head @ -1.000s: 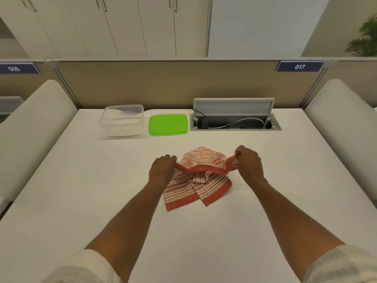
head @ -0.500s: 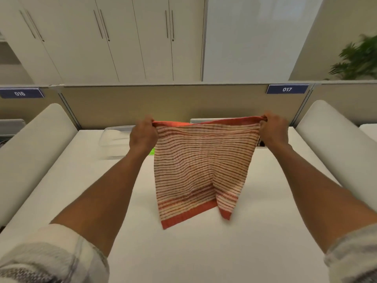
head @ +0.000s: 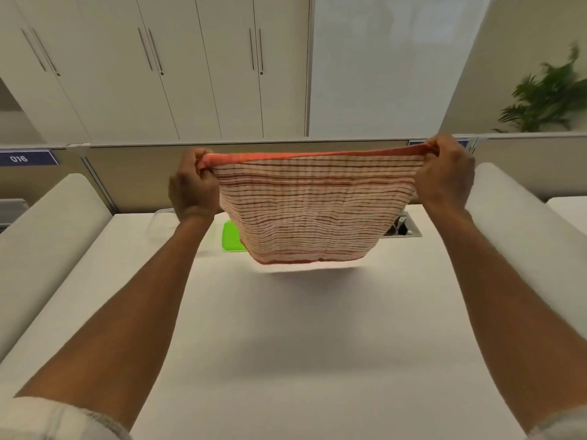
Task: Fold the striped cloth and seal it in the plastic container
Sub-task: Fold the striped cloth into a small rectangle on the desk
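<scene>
Both hands raised above white table [head: 286, 344]: left hand [head: 193, 188] and right hand [head: 444, 176] each pinched shut on a top corner of striped cloth [head: 311, 214], stretched between fingers, hanging clear; green lid [head: 232, 236] below left fingers.

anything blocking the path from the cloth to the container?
Nothing visible. The striped cloth hangs above the table, gripped by left hand and right hand. The container, lidless, is mostly hidden behind the left wrist.
</scene>
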